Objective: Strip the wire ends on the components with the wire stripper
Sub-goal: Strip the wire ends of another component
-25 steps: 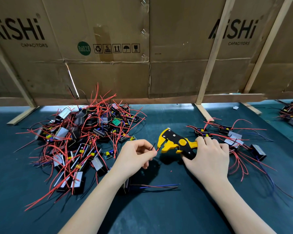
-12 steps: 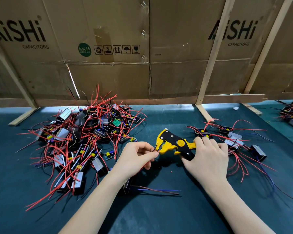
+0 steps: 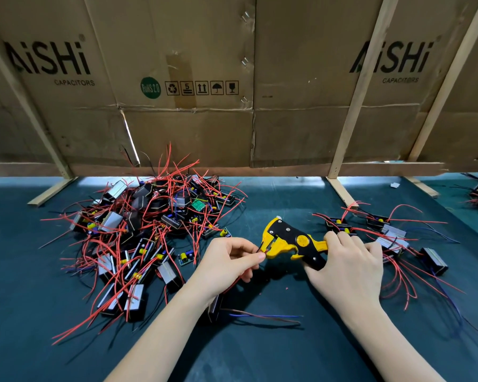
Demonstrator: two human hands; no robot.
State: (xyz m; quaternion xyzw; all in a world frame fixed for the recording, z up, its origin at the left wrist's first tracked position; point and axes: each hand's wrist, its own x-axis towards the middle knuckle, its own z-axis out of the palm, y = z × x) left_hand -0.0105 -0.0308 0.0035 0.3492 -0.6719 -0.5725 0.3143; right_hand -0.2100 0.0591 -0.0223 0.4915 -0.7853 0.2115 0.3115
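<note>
Dark green matting (image 3: 260, 354) lay under the work. A thin red wire end (image 3: 262, 251), pinched by the left hand (image 3: 226, 267), had been fed into the yellow-and-black wire stripper (image 3: 290, 242), gripped by the right hand (image 3: 348, 267); squeezing seemed next.

The cardboard wall (image 3: 204, 51) reads "AiSHi CAPACITORS" twice; right of the left logo (image 3: 49, 63) are a green "RoHS 2.0" sticker (image 3: 150, 88) and handling symbols (image 3: 202, 87), one numbered "5".

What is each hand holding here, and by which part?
The right hand grips the wire stripper by its handles. The left hand pinches thin wire ends just short of the stripper's head.
</note>
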